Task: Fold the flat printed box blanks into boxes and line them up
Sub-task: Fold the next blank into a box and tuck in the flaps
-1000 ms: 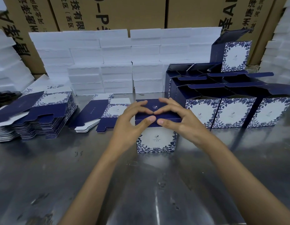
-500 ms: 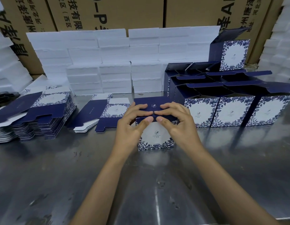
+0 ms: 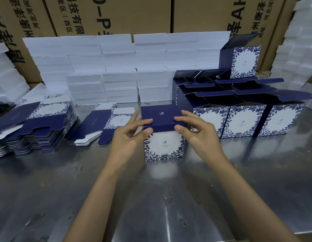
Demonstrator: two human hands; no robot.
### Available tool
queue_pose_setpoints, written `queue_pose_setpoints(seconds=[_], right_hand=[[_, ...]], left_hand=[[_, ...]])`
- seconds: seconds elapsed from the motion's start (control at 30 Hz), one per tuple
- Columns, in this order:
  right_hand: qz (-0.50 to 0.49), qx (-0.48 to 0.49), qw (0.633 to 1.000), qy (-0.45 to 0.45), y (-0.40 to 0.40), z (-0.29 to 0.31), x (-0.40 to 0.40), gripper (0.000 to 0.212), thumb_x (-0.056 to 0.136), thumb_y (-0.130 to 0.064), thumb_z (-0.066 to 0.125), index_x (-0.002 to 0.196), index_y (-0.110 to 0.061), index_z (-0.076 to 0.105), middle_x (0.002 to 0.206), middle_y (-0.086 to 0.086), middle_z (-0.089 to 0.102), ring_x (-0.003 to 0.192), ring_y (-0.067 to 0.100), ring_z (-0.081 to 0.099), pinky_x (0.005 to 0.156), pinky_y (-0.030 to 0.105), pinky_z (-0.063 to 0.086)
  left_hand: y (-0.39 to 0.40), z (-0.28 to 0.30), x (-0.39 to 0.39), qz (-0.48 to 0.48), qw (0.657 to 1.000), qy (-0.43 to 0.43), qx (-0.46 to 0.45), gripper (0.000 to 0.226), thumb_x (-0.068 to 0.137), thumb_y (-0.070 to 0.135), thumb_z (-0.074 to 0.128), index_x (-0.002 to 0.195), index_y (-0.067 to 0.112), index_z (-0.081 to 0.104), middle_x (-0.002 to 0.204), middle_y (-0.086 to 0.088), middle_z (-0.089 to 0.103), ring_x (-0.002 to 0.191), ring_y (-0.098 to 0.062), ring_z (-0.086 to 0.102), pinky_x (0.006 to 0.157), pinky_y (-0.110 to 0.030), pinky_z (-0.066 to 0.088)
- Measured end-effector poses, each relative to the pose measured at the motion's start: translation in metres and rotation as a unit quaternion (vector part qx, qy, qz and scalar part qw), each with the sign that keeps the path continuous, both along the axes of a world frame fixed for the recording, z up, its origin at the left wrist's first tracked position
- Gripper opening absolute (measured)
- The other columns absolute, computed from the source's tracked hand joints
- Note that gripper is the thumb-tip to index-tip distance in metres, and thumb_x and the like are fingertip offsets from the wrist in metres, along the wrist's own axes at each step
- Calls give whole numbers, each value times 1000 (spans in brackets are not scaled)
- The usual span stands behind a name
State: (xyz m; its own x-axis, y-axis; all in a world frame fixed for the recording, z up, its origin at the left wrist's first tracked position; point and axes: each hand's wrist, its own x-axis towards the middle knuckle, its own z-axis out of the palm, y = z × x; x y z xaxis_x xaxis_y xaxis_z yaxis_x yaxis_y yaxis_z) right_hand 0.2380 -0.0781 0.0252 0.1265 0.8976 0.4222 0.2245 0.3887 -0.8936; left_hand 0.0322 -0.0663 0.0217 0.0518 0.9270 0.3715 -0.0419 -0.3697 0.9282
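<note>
— What changed just now?

— My left hand [image 3: 129,137] and right hand [image 3: 197,133] slid apart to the lid's corners, each pinching its front edge; the flap looks tucked, so this box [image 3: 163,135] seems nearly done.

— How does it look?

— Navy lid, white floral front, standing on the steel table [image 3: 151,198] just left of the open-topped row [image 3: 246,119].

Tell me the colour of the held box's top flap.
Dark navy blue with a small white logo, seen in the head view.
</note>
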Motion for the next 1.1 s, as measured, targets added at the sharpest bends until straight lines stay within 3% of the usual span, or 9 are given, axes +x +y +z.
queue_pose_setpoints(seconds=[0.13, 0.23, 0.37, 0.47, 0.63, 0.83, 0.97, 1.03, 1.1], right_hand=[[-53, -2, 999, 10, -1, -11, -10, 32, 93, -13, 73, 120, -30, 72, 105, -5, 74, 89, 11, 67, 88, 28, 55], [-17, -16, 998, 56, 3, 1, -17, 52, 95, -8, 69, 142, -26, 56, 121, -12, 71, 112, -2, 67, 94, 16, 53], [1, 4, 995, 102, 14, 40, -17, 56, 98, -12, 67, 149, -20, 46, 141, 7, 62, 133, 15, 57, 109, 30, 49], [-11, 60, 995, 81, 23, 82, -7, 49, 100, -16, 63, 148, -16, 49, 130, -1, 65, 123, 15, 63, 95, 17, 52], [-67, 76, 995, 0, 52, 150, 39, 45, 104, -32, 56, 148, -34, 46, 110, -9, 56, 97, -2, 55, 81, 22, 50], [-116, 68, 991, -14, 111, 191, 98, 45, 106, -26, 53, 150, -32, 44, 91, -2, 53, 80, 8, 56, 70, 17, 50], [-137, 59, 989, 0, 157, 195, 128, 45, 105, -22, 54, 149, -28, 45, 94, -10, 53, 82, -1, 55, 58, 5, 46], [-132, 49, 990, 10, 180, 191, 141, 48, 104, -21, 56, 150, -26, 43, 100, -10, 56, 88, 2, 58, 63, 8, 48], [-132, 40, 990, 13, 200, 185, 153, 52, 104, -21, 58, 152, -23, 39, 113, -6, 58, 99, 7, 58, 70, 11, 49]], left_hand=[[-5, -3, 4, 56, 998, 19, 7, 28, 88, 11, 75, 108, 30, 76, 114, -3, 75, 119, -17, 65, 102, -24, 50], [-7, 7, 9, 92, 995, 28, 32, 29, 89, 8, 73, 108, 30, 75, 122, -10, 71, 123, -19, 63, 102, -27, 51], [-3, 45, 18, 120, 986, 33, 109, 32, 93, 8, 69, 111, 34, 71, 138, -3, 62, 112, 7, 63, 84, -7, 50], [9, 86, 36, 115, 979, 26, 168, 36, 96, 6, 63, 127, 25, 64, 135, 3, 62, 116, 7, 60, 88, -16, 52], [53, 143, 80, 103, 967, 89, 214, 36, 101, 12, 56, 137, 14, 55, 132, 3, 61, 123, -12, 60, 103, -40, 51], [127, 185, 141, 63, 968, 130, 205, 35, 103, 15, 52, 138, 18, 51, 132, 7, 59, 103, -17, 66, 85, -32, 55], [180, 192, 178, 45, 974, 137, 173, 35, 102, 15, 53, 136, 19, 51, 125, 9, 56, 87, 8, 61, 85, -33, 56], [206, 189, 193, 38, 977, 135, 159, 35, 102, 15, 53, 137, 19, 51, 124, 10, 52, 73, 29, 50, 82, -28, 56], [231, 186, 207, 29, 980, 131, 147, 36, 102, 15, 54, 138, 18, 50, 126, 9, 52, 70, 30, 49, 74, -18, 54]])
